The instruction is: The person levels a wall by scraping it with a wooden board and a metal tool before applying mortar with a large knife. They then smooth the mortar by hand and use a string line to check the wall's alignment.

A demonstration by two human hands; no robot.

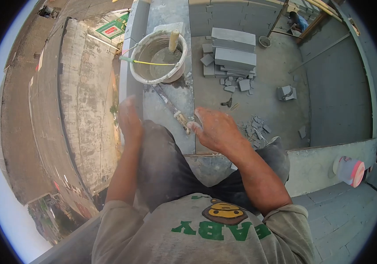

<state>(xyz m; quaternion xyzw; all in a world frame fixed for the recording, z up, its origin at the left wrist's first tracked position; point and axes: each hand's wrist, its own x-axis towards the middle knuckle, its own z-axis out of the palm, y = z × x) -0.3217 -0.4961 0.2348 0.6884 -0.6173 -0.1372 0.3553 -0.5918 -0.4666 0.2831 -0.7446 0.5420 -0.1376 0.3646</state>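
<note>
My left hand (129,119) is beside my left knee, over the block wall's outer edge. It is slightly blurred; its fingers look stretched out and hold nothing. My right hand (217,128) hovers right of the ledge, thumb apart from the fingers, some of which are hidden. Close to that thumb, a long narrow tool (167,102) with a mortar-crusted handle lies on the grey ledge (155,111); no grip on it shows. Ahead stands a mortar-smeared white bucket (141,75) with grey residue inside, a wooden handle (174,42) sticking up and a yellow-green bail (153,64) across it.
Grey blocks (234,57) are stacked on the floor to the right, near broken pieces (255,130) and a dark tool (227,103). A pink-lidded container (351,170) sits far right. Another person (300,21) crouches at the back. A drop to a lower roof (82,101) lies left.
</note>
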